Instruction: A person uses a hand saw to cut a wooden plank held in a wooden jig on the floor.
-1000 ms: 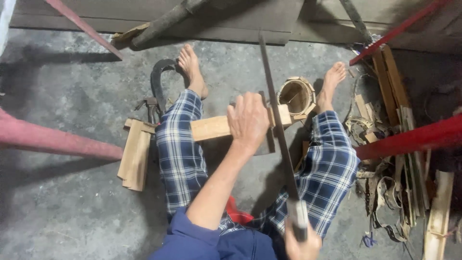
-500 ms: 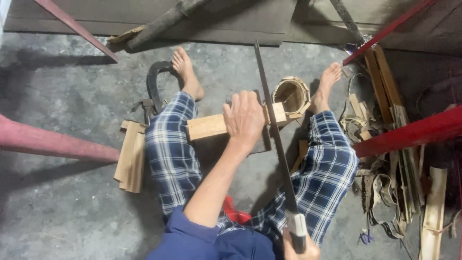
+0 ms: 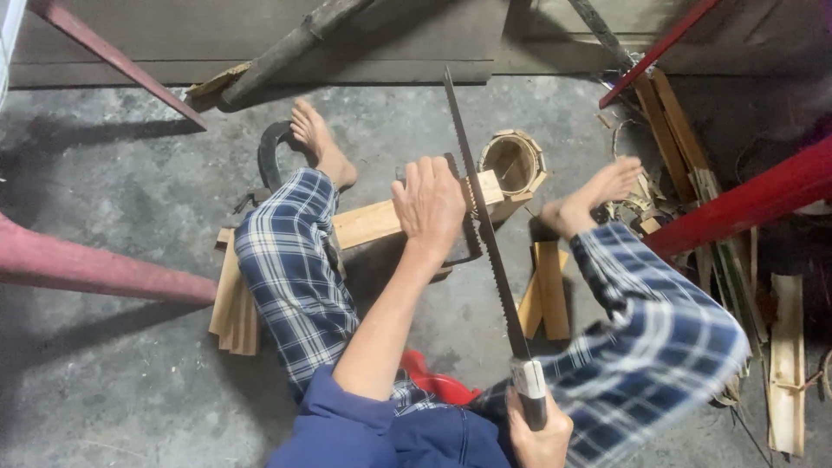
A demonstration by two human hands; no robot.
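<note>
I sit on the concrete floor in plaid trousers, bare feet out in front. My left hand (image 3: 430, 206) presses down on a pale wooden plank (image 3: 368, 222) that lies across my lap above the floor. My right hand (image 3: 539, 426), low at the bottom edge, grips the pale handle of a long hand saw (image 3: 484, 227). The toothed blade runs up and away from me and crosses the plank just right of my left hand, near the plank's right end.
Cut wood pieces (image 3: 232, 305) are stacked under my left leg, more (image 3: 546, 293) stand between my legs. A small round wooden bucket (image 3: 513, 161) stands beyond the plank. Red metal bars (image 3: 745, 201) cross left and right. Bamboo strips (image 3: 787, 355) clutter the right side.
The saw blade has slid a little along the cut while my left hand stays on the plank. My right knee has swung outward and lifted.
</note>
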